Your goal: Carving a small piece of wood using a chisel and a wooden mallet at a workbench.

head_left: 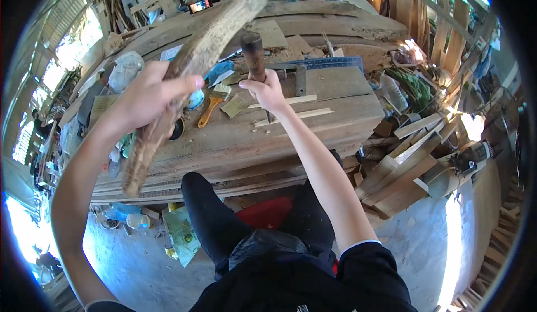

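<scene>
My left hand [159, 96] grips a long, rough, pale-brown length of branch wood [218, 29], held slanting from lower left to upper right above the bench. My right hand [263, 91] is closed on a dark wooden tool handle [253, 52], held upright, with a narrow shank, apparently a chisel, below the fist. Beneath them is a thick timber bench [335, 122] with an orange-handled brush [209, 111], thin light wood strips [299, 116], a small olive block [234, 106] and a blue metal square [330, 64].
A crumpled plastic bag [124, 71] lies at the bench's left. Boards [400, 183], a motor-like machine [464, 158] and a plastic bottle [391, 94] crowd the right. Bottles [120, 214] sit on the floor below left. A red seat [263, 214] is beneath me.
</scene>
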`<state>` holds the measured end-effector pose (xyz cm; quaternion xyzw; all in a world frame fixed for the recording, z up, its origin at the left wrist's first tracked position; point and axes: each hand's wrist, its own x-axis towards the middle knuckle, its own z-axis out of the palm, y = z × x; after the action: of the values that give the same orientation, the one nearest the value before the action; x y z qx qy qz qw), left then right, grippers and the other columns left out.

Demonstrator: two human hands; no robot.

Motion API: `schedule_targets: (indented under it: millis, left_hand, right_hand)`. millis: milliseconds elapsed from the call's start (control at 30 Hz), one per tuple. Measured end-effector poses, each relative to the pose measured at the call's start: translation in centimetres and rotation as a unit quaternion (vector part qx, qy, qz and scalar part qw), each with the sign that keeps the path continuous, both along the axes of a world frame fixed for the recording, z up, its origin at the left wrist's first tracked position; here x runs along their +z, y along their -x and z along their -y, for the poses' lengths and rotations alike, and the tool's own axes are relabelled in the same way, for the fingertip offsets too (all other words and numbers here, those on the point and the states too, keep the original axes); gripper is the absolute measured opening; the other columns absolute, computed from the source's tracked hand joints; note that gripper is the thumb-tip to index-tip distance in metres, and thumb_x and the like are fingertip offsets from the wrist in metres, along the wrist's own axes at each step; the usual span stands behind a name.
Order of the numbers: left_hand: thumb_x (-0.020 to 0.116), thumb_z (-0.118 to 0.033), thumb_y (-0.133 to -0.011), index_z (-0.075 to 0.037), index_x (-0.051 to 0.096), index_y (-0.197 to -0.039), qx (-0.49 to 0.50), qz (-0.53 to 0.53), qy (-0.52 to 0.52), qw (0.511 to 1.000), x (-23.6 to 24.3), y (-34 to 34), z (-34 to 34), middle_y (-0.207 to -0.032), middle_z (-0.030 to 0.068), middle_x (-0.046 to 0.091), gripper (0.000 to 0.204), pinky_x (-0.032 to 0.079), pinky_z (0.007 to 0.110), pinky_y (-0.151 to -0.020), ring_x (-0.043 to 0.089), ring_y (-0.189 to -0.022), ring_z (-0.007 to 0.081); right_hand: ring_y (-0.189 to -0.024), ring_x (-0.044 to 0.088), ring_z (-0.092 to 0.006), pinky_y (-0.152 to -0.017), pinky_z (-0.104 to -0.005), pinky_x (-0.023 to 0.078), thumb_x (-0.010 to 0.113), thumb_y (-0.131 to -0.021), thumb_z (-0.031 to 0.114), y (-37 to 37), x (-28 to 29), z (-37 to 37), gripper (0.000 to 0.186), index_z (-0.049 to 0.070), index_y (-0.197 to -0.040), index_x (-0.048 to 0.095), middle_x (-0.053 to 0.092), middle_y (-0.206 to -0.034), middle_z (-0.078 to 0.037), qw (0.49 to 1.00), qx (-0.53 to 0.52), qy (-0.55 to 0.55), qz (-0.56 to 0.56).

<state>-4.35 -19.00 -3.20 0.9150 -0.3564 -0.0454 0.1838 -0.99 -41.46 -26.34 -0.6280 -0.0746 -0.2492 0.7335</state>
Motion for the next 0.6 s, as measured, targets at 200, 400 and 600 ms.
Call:
schedule_targets:
  millis: [200,400,600]
  left_hand:
    - [0.066,-0.039,-0.081,0.004,0.057,-0.090,-0.068,-0.157,0.227,0.959,1.8,-0.4,-3.0,-0.066,0.0060,0.056,0.046,0.043,0.020,-0.042,0.053,-0.050,0.0096]
    - [0.063,-0.044,-0.084,-0.001,0.055,-0.089,-0.026,0.021,0.363,0.931,3.1,0.7,-0.3,-0.065,0.0038,0.055,0.045,0.043,0.023,-0.045,0.051,-0.049,0.0102]
    - [0.072,-0.030,-0.069,0.004,0.063,-0.081,-0.112,0.101,0.110,0.982,-4.3,-2.0,0.4,-0.070,0.0123,0.064,0.038,0.046,0.032,-0.061,0.060,-0.064,0.0179]
  right_hand:
    - [-0.044,0.038,-0.0061,-0.042,-0.0251,0.026,0.068,-0.076,0.005,0.3,0.2,-0.5,0.025,0.008,-0.061,0.048,0.044,-0.051,0.003,0.999,0.004,-0.011,0.046]
    - [-0.042,0.036,-0.0057,-0.041,-0.0251,0.024,0.068,-0.077,0.007,-0.4,0.7,0.0,0.027,0.009,-0.060,0.047,0.042,-0.050,0.004,0.999,0.019,-0.040,-0.016]
    - [-0.043,0.038,-0.0051,-0.041,-0.0243,0.026,0.068,-0.075,0.005,-1.5,1.1,-0.4,0.018,0.006,-0.068,0.052,0.044,-0.053,0.004,0.998,0.039,-0.048,-0.023]
